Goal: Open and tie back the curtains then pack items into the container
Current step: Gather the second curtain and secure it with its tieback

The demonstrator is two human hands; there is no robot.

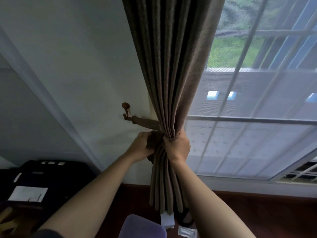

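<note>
A brown pleated curtain (173,66) hangs gathered into a tight bundle beside the window. My right hand (177,146) is clenched around the bundle at its narrowest point. My left hand (139,149) sits just to the left and grips the loose end of a brown fabric tieback (145,122). The tieback runs from a small brown wall hook (126,109) across to the curtain. Part of the tieback is hidden behind my hands and the folds.
A white sheer curtain (257,109) covers the window on the right. A dark case (42,179) with white labels lies at lower left. A purple object (142,226) and small white items (187,231) rest on the dark wood floor (257,215) below.
</note>
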